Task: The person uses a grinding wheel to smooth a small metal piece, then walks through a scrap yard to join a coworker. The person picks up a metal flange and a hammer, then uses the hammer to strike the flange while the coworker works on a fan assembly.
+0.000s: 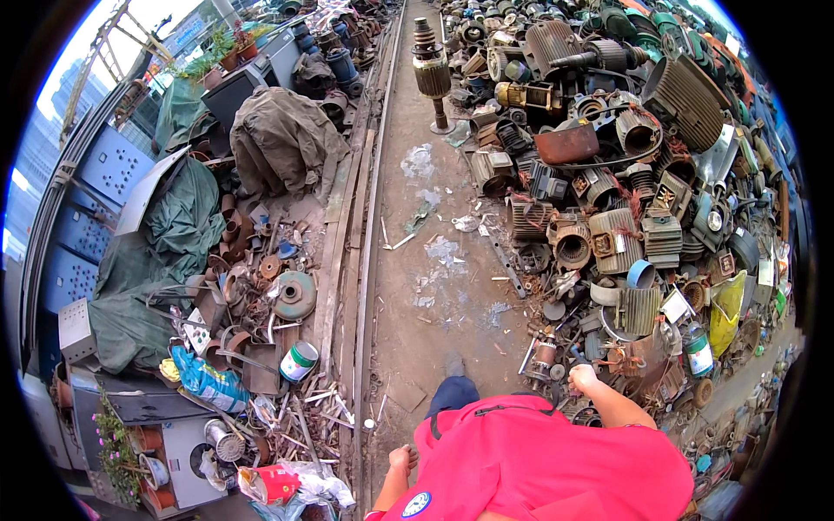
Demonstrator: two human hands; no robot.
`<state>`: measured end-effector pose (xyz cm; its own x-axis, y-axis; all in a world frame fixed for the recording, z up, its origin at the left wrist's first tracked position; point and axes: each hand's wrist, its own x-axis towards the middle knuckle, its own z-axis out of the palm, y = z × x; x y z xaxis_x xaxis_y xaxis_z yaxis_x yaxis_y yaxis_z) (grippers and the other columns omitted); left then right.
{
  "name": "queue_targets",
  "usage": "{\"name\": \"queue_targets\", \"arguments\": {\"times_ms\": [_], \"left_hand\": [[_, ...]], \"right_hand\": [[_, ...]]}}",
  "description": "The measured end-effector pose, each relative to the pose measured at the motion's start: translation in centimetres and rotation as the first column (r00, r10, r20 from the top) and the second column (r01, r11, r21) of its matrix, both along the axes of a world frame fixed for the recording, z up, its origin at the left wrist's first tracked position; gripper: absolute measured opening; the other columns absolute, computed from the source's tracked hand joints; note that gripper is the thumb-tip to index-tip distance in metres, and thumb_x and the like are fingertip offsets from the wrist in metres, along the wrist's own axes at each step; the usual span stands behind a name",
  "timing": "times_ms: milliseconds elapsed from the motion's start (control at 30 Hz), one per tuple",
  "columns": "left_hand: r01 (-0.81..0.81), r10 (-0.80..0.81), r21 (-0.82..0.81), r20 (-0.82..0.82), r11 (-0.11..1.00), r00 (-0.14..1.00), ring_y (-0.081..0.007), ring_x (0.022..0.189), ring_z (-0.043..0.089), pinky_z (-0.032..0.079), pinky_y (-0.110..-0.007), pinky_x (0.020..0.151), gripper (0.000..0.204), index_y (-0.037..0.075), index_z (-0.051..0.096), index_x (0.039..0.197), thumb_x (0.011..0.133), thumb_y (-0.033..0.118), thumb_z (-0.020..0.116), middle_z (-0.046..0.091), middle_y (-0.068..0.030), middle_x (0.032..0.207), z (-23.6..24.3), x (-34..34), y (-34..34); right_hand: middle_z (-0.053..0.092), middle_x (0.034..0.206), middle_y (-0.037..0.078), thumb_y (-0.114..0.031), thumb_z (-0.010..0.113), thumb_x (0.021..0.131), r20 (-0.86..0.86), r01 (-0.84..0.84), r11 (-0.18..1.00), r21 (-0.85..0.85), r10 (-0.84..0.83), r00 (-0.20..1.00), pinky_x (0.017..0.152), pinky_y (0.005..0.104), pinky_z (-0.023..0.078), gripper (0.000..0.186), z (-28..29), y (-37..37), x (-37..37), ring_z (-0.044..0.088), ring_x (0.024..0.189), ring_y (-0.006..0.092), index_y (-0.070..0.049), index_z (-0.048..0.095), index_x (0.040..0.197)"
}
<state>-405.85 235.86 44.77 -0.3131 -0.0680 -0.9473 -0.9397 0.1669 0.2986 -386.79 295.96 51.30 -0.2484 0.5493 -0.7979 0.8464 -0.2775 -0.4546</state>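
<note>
Head view looks down a bare dirt path [439, 260] between heaps of scrap. Right hand [583, 379] is curled into a loose fist, empty, just above rusty ribbed electric motor housings [638, 313] piled to the right. Left hand [401, 458] hangs with fingers loosely apart, holding nothing, near a long steel rail [369, 260] and splintered metal scraps [317, 408].

Dirt path [434, 260] lying open between scrap heaps

Old motors [608, 200] are crowding the right hand [582, 378]; metal scraps [261, 286] are blocking the left hand [401, 458].
</note>
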Motion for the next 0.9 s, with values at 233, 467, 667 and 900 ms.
{"name": "queue_targets", "arguments": {"times_ms": [233,467,667,900], "left_hand": [[0.219,-0.235,-0.087,-0.3,0.972,0.925,-0.0127,0.052,0.052,0.039,-0.028,0.042,0.021,0.0,0.063,0.092,0.092,0.02,0.058,0.058,-0.0049,0.069,4.7,-36.9,16.8],[0.344,-0.301,-0.027,-0.548,0.939,0.78,-0.0159,0.081,0.066,0.052,-0.03,0.07,0.035,-0.001,0.061,0.115,0.095,0.028,0.059,0.07,-0.0098,0.097,13.5,-62.8,38.3],[0.318,-0.344,-0.147,-0.226,0.937,0.911,-0.0157,0.072,0.063,0.048,-0.029,0.06,0.033,-0.002,0.062,0.112,0.094,0.025,0.059,0.068,-0.0092,0.09,11.0,-67.5,36.8],[0.242,-0.243,-0.122,0.002,0.963,0.97,-0.0174,0.051,0.054,0.038,-0.031,0.04,0.021,0.006,0.057,0.076,0.093,0.018,0.055,0.055,-0.0044,0.062,7.8,-74.5,35.1]], "right_hand": [[0.068,0.082,0.013,-0.01,0.053,0.091,0.067,0.254,0.954,-0.157,-0.246,0.967,0.046,0.0334,0.046,0.022,2.4,3.1,-9.6,0.06,0.056,0.0201,-0.002,0.057,0.111],[0.06,0.064,0.006,-0.011,0.059,0.084,0.06,-0.307,0.921,-0.239,0.329,0.942,0.046,0.0376,0.044,0.012,-12.2,15.2,-26.2,0.057,0.051,0.022,-0.006,0.062,0.073],[0.068,0.092,0.008,-0.013,0.052,0.097,-0.137,-0.015,0.999,-0.03,0.011,0.991,0.054,0.0271,0.047,0.03,3.8,30.8,-71.0,0.063,0.067,0.0146,-0.001,0.057,0.125],[0.069,0.095,0.007,-0.012,0.054,0.095,-0.259,-0.085,0.987,0.134,0.117,0.959,0.064,0.0265,0.05,0.031,9.6,42.5,-95.9,0.065,0.074,0.0132,-0.002,0.058,0.124]]}}
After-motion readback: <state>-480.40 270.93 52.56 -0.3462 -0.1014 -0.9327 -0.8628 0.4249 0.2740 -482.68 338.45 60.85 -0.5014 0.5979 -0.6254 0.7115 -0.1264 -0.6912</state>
